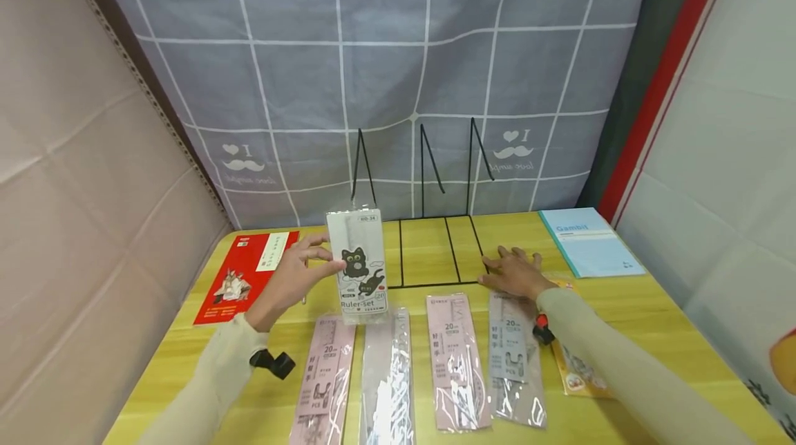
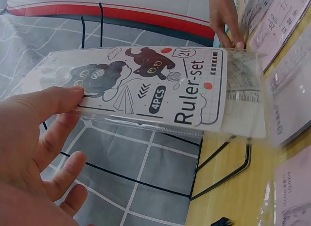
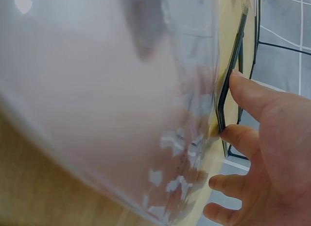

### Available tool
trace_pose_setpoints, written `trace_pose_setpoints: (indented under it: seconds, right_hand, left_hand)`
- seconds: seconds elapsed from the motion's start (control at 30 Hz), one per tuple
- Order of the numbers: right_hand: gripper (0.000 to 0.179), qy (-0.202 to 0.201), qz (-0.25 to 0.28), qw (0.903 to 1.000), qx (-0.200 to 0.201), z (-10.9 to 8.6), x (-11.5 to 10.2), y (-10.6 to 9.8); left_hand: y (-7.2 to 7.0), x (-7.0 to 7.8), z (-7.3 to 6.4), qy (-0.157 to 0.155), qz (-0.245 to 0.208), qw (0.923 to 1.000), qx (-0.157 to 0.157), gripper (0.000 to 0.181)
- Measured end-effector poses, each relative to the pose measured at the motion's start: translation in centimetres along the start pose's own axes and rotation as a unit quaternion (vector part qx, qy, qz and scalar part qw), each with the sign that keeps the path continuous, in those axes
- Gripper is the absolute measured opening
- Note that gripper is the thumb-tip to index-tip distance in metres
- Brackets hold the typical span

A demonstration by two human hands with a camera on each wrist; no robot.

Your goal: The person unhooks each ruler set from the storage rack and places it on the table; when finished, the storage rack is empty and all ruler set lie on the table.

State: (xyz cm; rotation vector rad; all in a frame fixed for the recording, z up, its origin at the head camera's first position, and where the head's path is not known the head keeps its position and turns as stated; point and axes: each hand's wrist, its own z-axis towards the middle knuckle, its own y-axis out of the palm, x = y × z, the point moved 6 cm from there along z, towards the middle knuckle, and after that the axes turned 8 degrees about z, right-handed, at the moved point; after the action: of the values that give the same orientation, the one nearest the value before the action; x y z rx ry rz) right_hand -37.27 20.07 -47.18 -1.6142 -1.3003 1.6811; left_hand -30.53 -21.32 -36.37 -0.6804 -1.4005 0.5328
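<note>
In the head view, my left hand [image 1: 297,280] pinches a clear-wrapped ruler set [image 1: 359,262] with a white card and black cats between thumb and fingers. The package hangs upright at the front of the leftmost hook of a black wire rack [image 1: 425,286]; whether its top tab is on the hook cannot be told. The left wrist view shows the thumb on the card of the ruler set [image 2: 146,85], the other fingers behind or loose below. My right hand [image 1: 515,272] lies at the rack's front right corner, thumb and forefinger touching the bar [image 3: 224,97], fingers spread.
Several wrapped ruler packs, such as a pink one [image 1: 458,362] and a grey one [image 1: 515,355], lie along the front of the table. A red book [image 1: 233,286] is at left, a blue notebook [image 1: 591,241] at right. A yellow packet [image 1: 581,369] lies partly under the right forearm.
</note>
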Motion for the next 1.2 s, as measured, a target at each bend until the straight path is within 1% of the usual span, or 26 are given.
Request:
trace_pose_setpoints:
  seconds: [0.13, 0.2, 0.3, 0.37, 0.43, 0.5, 0.57, 0.7, 0.8, 0.9, 0.97, 1.03, 1.13, 1.2]
  right_hand:
    - [0.069, -0.003, -0.006, 1.0000, 0.002, 0.0, 0.1, -0.3]
    - [0.068, 0.000, -0.007, 1.0000, 0.004, -0.1, 0.3, -0.4]
    - [0.068, 0.003, -0.007, 1.0000, 0.003, -0.2, 0.4, -0.5]
    - [0.069, 0.006, -0.002, 1.0000, 0.001, -0.2, 0.4, -0.5]
    - [0.069, 0.007, 0.000, 1.0000, 0.000, -0.2, 0.4, -0.5]
    - [0.069, 0.008, 0.001, 1.0000, 0.002, -0.2, 0.5, -0.5]
    - [0.069, 0.009, -0.002, 0.9999, 0.005, -0.3, 0.5, -0.7]
    - [0.069, 0.009, -0.004, 0.9999, 0.011, -0.5, 0.6, -0.9]
    - [0.070, 0.009, 0.000, 0.9999, 0.010, -0.4, 0.8, -0.8]
    - [0.070, 0.009, 0.004, 0.9999, 0.009, -0.5, 1.1, -0.9]
    - [0.070, 0.010, 0.006, 0.9999, 0.011, -0.6, 1.1, -1.0]
    - [0.069, 0.011, 0.008, 0.9998, 0.013, -0.6, 1.1, -1.0]
    - [0.068, 0.011, 0.006, 0.9998, 0.015, -0.6, 0.9, -1.1]
    - [0.068, 0.011, 0.006, 0.9998, 0.014, -0.7, 0.9, -1.0]
  left_hand:
    - [0.4, 0.3, -1.4, 0.010, 0.004, 0.9999, 0.002, 0.031]
    - [0.8, 0.2, -2.1, 0.009, 0.001, 0.9999, -0.008, 0.031]
    - [0.8, -0.1, -3.7, -0.014, 0.000, 0.9995, -0.029, 0.033]
    - [0.5, -0.6, -5.0, -0.034, 0.009, 0.9984, -0.045, 0.033]
    - [-0.3, -1.2, -6.4, -0.056, 0.020, 0.9963, -0.062, 0.033]
    - [-1.1, -2.2, -7.7, -0.071, 0.023, 0.9939, -0.081, 0.032]
    - [-2.0, -3.7, -8.8, -0.092, 0.016, 0.9907, -0.098, 0.031]
    - [-3.9, -7.2, -10.9, -0.138, -0.010, 0.9821, -0.128, 0.033]
    - [-4.8, -9.6, -12.3, -0.154, -0.017, 0.9775, -0.144, 0.032]
    - [-5.0, -11.7, -13.1, -0.152, -0.012, 0.9751, -0.160, 0.032]
    - [-5.0, -12.9, -13.4, -0.158, -0.009, 0.9731, -0.167, 0.032]
    - [-4.8, -13.9, -13.5, -0.159, -0.010, 0.9712, -0.178, 0.032]
    - [-4.4, -15.4, -13.5, -0.170, -0.014, 0.9687, -0.181, 0.032]
    - [-4.1, -16.1, -13.6, -0.174, -0.005, 0.9680, -0.181, 0.032]
